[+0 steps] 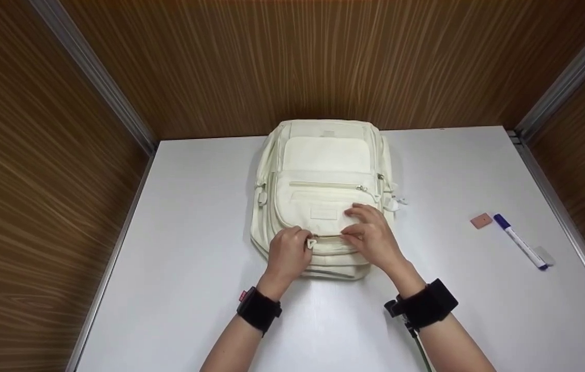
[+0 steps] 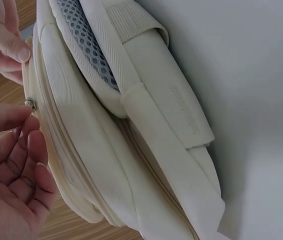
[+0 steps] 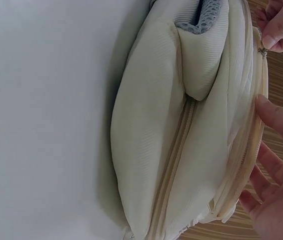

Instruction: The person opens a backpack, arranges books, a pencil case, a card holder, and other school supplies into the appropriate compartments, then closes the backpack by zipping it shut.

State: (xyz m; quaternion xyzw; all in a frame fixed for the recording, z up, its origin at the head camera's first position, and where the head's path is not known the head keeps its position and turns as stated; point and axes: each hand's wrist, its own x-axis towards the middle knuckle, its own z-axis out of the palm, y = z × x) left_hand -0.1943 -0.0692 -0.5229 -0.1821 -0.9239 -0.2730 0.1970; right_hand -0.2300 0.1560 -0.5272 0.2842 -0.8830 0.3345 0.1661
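A cream backpack (image 1: 326,155) lies on the table, its front pocket side up. My left hand (image 1: 290,250) is at the lower front pocket and pinches a small metal zipper pull (image 2: 30,103) between thumb and finger. From that pull hangs a light triangular tag (image 1: 311,243). To its right, my right hand (image 1: 375,240) pinches the pocket's edge beside the zipper (image 3: 249,145), thumb on the near side. Its other fingers spread over the pocket front. A second zipper (image 1: 326,184) runs across the backpack higher up.
Right of the backpack, a marker with a purple cap (image 1: 520,242) lies on the white table (image 1: 194,217). Near it are a small pinkish square (image 1: 481,220) and a clear piece (image 1: 544,254). Wood-patterned panels (image 1: 323,62) stand behind and at both sides.
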